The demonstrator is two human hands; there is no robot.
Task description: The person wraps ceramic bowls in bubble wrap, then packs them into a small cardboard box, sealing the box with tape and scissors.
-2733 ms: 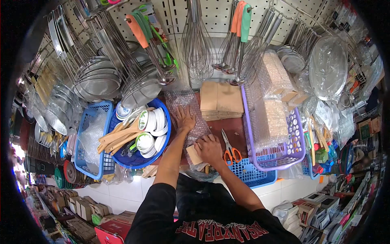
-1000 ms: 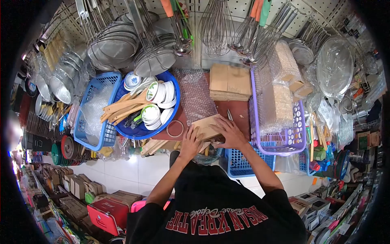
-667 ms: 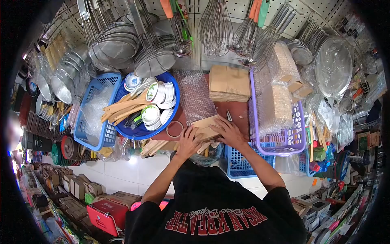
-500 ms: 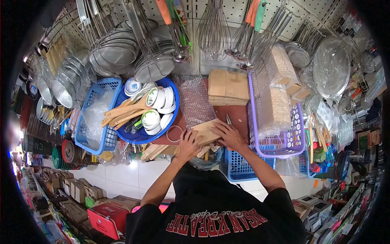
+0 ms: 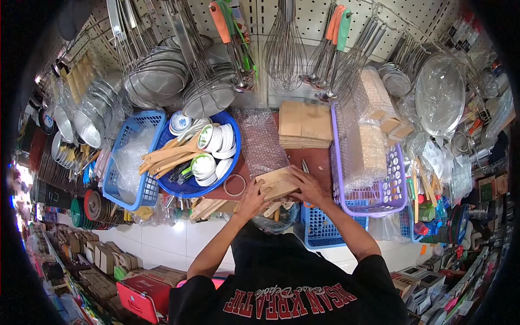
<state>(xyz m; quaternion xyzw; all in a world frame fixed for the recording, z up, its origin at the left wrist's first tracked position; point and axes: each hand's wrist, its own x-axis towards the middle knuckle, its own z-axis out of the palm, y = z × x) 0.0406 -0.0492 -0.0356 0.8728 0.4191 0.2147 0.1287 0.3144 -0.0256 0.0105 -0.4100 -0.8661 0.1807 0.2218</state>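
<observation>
A small brown cardboard box [image 5: 275, 182] is held between my two hands at the front edge of the reddish surface. My left hand [image 5: 253, 199] grips its left end, and my right hand [image 5: 309, 186] wraps round its right end. Bubble wrap [image 5: 264, 138] lies just behind the box. A roll of tape [image 5: 234, 184] rests beside my left hand. Close to my right hand are scissors [image 5: 305, 166], partly hidden. Flat brown cardboard pieces [image 5: 305, 122] are stacked farther back.
On the left, a blue round basin [image 5: 197, 188] holds bowls and wooden utensils, beside a blue basket [image 5: 148, 187]. A purple basket [image 5: 374, 207] with bubble-wrapped boxes stands on the right. Whisks [image 5: 285, 54] and strainers [image 5: 157, 81] hang behind. Below is another blue basket [image 5: 325, 227].
The box has tilted up and its side face now shows. My right hand has shifted its grip round the right end. The whole view has moved slightly.
</observation>
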